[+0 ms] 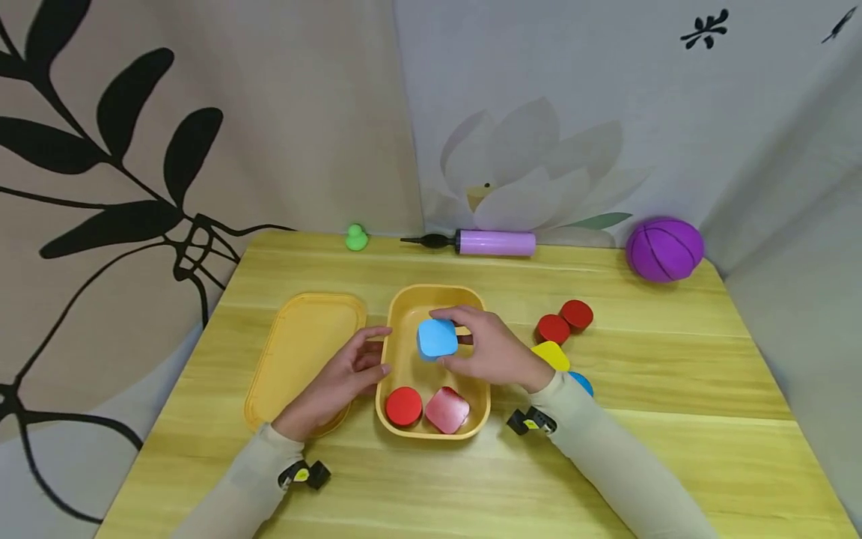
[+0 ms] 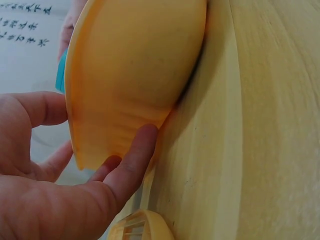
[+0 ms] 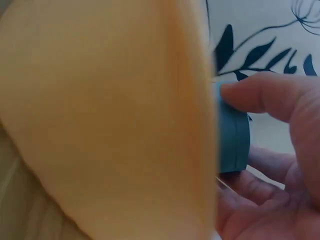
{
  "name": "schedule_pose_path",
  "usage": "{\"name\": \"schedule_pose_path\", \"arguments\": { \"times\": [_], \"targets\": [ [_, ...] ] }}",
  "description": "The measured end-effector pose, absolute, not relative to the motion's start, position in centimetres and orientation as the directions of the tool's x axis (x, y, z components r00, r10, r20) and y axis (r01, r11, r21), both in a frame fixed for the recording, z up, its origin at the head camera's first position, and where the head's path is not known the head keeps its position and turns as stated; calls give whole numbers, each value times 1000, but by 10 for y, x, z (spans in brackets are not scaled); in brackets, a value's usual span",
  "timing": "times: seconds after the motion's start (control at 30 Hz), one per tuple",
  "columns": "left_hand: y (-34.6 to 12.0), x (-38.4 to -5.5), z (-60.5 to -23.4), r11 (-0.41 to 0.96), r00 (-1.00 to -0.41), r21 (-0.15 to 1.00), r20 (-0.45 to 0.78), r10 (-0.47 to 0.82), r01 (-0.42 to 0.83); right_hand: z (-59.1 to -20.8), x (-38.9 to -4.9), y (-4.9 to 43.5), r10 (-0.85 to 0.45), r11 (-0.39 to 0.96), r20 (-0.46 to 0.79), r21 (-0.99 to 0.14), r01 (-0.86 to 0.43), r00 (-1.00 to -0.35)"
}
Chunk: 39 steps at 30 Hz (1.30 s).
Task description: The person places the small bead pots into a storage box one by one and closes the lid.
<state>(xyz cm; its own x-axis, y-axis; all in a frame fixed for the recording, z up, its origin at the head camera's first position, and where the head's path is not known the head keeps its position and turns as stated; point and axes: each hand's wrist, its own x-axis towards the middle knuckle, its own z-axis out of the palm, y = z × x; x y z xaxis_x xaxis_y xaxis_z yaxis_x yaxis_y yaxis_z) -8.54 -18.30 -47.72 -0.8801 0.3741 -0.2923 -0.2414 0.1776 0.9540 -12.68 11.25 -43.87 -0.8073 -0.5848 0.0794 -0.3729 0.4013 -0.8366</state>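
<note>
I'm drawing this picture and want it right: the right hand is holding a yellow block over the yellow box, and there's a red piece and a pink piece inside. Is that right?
Not quite. The block in the right hand is blue, not yellow; the head view shows it clearly. The rest is right.

The blue block (image 1: 436, 339) pinched in the right hand (image 1: 494, 344) looks smooth and matt; the pink block (image 1: 447, 410), nearer the person than its fingers, is glossy. The tray (image 1: 402, 368) touching the fingers of the left hand (image 1: 350, 368) looks like smooth plastic; beneath them the table (image 1: 417, 486) shows wood grain, beyond them hangs matt cloth (image 1: 303, 112).
</note>
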Motion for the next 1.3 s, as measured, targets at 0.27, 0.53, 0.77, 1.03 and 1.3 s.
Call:
{"name": "schedule_pose_path", "arguments": {
  "times": [0.27,0.53,0.77,1.03,1.3],
  "targets": [
    [-182,-90,-478,179,-872,956,-288,397,-234,-446,-126,88,-614,429,93,-794,-430,-784],
    [-184,-89,-476,177,-872,957,-283,398,-230,-453,-128,70,-661,488,5,-757,-436,-750],
    [-184,-89,-473,167,-872,958,-281,401,-232,-456,-129,63,-687,539,-74,-719,-439,-723],
    [-186,-88,-474,157,-872,960,-276,405,-231,-459,-129,60,-702,541,-97,-717,-440,-705],
    [-186,-86,-475,161,-872,956,-289,396,-244,-461,-128,60,-700,547,-106,-715,-436,-706]
  ]
}}
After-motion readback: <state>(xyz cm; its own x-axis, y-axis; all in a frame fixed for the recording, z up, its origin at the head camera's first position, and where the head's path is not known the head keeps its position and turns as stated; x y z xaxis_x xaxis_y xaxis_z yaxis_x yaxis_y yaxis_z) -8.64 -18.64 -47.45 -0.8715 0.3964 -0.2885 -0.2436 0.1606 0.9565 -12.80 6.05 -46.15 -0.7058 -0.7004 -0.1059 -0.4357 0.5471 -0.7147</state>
